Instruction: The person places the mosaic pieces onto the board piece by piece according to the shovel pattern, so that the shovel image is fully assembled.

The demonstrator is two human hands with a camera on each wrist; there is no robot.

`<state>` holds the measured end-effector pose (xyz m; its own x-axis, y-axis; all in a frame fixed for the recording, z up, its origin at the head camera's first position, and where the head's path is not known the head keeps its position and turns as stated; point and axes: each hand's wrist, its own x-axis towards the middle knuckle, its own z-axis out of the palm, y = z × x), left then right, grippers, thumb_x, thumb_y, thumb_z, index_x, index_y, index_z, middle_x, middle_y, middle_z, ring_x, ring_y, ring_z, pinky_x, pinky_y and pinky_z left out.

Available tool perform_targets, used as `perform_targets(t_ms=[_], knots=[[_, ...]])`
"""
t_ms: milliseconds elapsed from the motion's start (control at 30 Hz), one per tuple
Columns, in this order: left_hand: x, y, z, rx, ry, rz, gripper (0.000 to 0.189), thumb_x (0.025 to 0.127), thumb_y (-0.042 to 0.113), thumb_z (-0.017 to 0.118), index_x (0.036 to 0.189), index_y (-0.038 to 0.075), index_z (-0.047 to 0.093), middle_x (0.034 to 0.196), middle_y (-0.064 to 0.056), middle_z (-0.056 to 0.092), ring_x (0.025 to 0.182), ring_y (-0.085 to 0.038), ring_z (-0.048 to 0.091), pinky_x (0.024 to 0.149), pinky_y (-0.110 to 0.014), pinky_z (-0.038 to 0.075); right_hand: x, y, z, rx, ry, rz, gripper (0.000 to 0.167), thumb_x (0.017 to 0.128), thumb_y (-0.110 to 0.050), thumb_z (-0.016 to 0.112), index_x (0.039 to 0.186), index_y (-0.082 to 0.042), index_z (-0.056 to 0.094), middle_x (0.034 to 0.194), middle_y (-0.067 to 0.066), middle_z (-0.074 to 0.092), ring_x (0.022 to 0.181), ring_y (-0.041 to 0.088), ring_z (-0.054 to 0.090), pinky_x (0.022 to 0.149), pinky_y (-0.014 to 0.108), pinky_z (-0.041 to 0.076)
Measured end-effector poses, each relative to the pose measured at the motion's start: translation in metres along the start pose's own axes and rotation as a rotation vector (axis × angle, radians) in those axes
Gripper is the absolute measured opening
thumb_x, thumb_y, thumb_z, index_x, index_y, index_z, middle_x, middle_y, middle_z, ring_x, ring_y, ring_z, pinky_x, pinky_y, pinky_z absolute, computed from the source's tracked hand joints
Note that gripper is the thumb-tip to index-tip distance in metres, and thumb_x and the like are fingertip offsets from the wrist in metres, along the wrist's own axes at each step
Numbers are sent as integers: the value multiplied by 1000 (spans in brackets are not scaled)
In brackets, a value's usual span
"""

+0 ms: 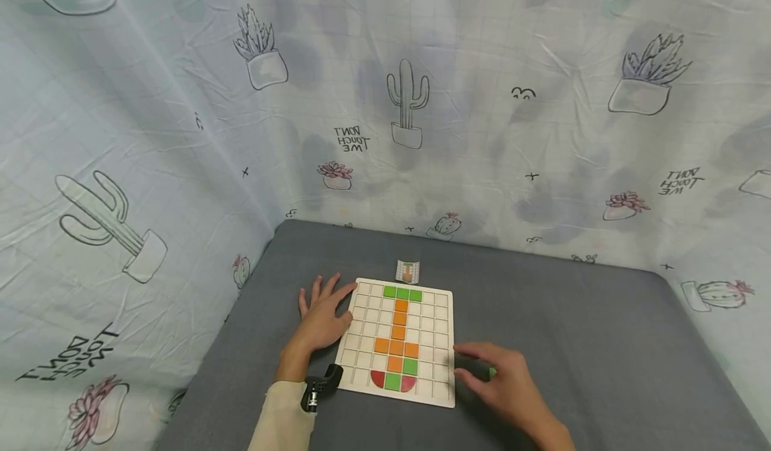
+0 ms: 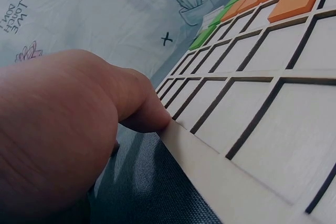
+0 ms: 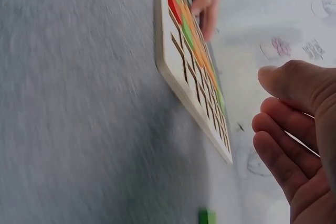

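A pale wooden grid board (image 1: 434, 344) lies on the grey table, bearing green tiles (image 1: 402, 294) along its far side, orange tiles (image 1: 399, 332) down the middle, and two red rounded tiles (image 1: 377, 378) near the front. My left hand (image 1: 322, 320) rests at the board's left edge, index fingertip at the far corner and thumb (image 2: 149, 114) touching the rim. Beside the right edge is my right hand (image 1: 506, 381), its fingers loosely bent with nothing between them in the right wrist view. A loose green piece (image 3: 207, 216) lies below that hand, mostly hidden by it in the head view.
A small printed card (image 1: 407, 272) showing a grid pattern lies just beyond the board's far edge. The grey tabletop (image 1: 578, 330) stretches off to the right. A cloth with cactus drawings (image 1: 470, 136) hangs behind and to the left.
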<state>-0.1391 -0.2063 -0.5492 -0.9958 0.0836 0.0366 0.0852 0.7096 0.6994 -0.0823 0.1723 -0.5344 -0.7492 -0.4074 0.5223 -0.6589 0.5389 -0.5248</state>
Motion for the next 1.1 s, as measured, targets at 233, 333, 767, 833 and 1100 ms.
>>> perform_targets(t_ms=[233, 333, 767, 833, 1100], knots=[[0, 1, 0, 10, -7, -9, 63, 97, 8, 61, 160, 16, 58, 179, -22, 29, 168, -54, 3, 126, -79, -14, -11, 18, -23, -63, 11, 75, 50, 73, -5, 100, 119, -17, 84, 111, -9, 83, 93, 11, 80, 84, 16, 60], [1, 2, 0, 10, -16, -13, 64, 98, 8, 61, 161, 17, 57, 179, -21, 28, 168, -53, 2, 126, -78, -14, -18, 27, -35, -112, 15, 108, 51, 72, -7, 101, 119, -18, 84, 111, -10, 83, 94, 8, 79, 85, 13, 58], [2, -1, 2, 12, -18, -14, 64, 98, 9, 60, 162, 16, 56, 180, -21, 27, 169, -53, 1, 126, -78, -15, -38, 43, -65, -120, 102, 141, 52, 69, 1, 99, 117, -14, 85, 107, -1, 85, 95, -2, 76, 89, 2, 52], [2, -2, 2, 11, -17, -13, 64, 98, 9, 60, 162, 16, 56, 180, -21, 28, 169, -53, 1, 126, -78, -15, -40, 42, -62, -103, 112, 141, 53, 68, 3, 99, 116, -13, 85, 107, -1, 85, 97, -7, 74, 90, 1, 51], [2, 0, 1, 7, -17, -13, 64, 98, 10, 60, 162, 16, 57, 180, -22, 28, 169, -53, 1, 126, -78, -14, -48, 37, -50, -71, 153, 210, 52, 69, 1, 100, 116, -19, 86, 107, -2, 85, 102, -16, 70, 92, 0, 49]])
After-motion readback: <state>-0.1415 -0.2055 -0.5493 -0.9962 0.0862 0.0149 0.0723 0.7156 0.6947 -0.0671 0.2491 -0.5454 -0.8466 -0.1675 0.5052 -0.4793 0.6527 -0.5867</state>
